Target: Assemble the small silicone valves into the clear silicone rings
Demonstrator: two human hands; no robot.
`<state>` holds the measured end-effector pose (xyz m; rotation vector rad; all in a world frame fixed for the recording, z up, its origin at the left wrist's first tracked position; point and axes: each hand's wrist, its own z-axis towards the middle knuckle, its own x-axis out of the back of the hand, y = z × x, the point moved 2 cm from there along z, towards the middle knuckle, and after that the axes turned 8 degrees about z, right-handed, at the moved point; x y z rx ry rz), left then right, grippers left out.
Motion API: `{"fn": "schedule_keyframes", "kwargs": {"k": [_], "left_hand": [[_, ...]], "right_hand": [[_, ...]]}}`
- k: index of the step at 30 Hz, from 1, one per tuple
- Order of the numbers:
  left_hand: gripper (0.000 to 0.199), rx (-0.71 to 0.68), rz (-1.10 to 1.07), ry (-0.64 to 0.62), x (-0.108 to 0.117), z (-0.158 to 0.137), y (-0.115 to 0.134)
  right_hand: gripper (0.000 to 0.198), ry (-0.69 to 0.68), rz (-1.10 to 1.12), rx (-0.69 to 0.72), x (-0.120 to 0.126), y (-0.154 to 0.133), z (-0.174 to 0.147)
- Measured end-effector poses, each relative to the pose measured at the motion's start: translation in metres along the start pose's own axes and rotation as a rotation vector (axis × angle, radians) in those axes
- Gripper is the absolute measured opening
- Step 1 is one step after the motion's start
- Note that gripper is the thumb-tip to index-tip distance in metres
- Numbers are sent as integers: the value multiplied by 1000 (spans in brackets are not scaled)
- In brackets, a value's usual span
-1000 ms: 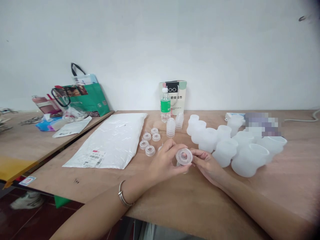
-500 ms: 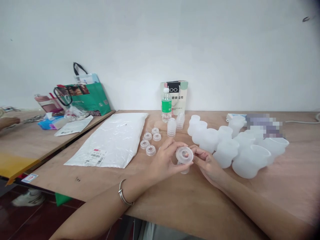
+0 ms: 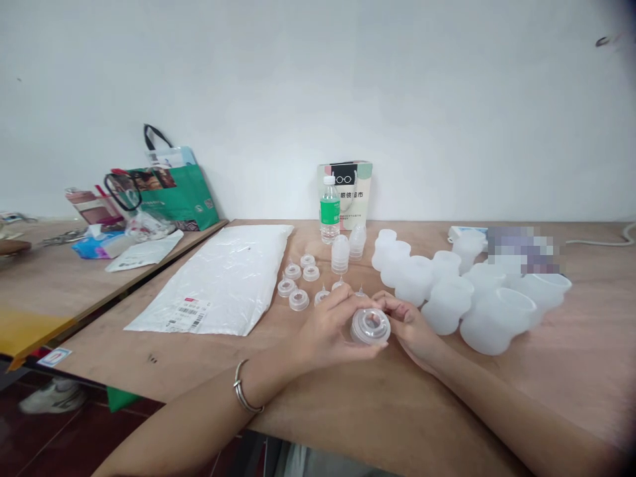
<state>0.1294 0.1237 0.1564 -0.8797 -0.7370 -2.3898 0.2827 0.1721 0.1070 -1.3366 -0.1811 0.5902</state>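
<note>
My left hand (image 3: 330,331) is closed around a clear round plastic cap (image 3: 371,326), its thumb below and fingers above. The cap has stepped rings and a central hole, and its top faces me. At the cap's right edge, my right hand (image 3: 411,328) has curled fingers pinching it; its fingertips are partly hidden. Several similar clear caps (image 3: 299,300) with thin upright tips lie on the table beyond my left hand. Behind them stand clusters of stacked clear domed covers (image 3: 340,255). Several frosted white bottles (image 3: 450,305) with wide mouths stand to the right of my hands.
A white plastic mailer (image 3: 213,278) lies left on the wooden table (image 3: 318,411). A water bottle (image 3: 330,212) and paper bag (image 3: 355,195) stand by the wall. On the neighbouring table are a green bag (image 3: 183,199) and tissue pack (image 3: 102,244). A cable (image 3: 601,242) lies far right.
The cap in my hands has tilted and moved slightly down and right, showing more of its side. More caps show beyond my left hand. The other person's hand at far left has mostly withdrawn.
</note>
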Motion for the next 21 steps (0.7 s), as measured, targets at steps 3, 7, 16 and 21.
{"fn": "schedule_keyframes", "kwargs": {"k": [3, 7, 16, 21], "left_hand": [[34, 16, 13, 25, 2, 1, -2], [35, 39, 18, 75, 5, 4, -5], [36, -4, -6, -122, 16, 11, -12], [40, -20, 68, -177, 17, 12, -13]], "right_hand": [[21, -22, 8, 12, -2, -1, 0], [23, 14, 12, 18, -5, -4, -1], [24, 55, -244, 86, -1, -14, -9], [23, 131, -396, 146, 1, -22, -12]]}}
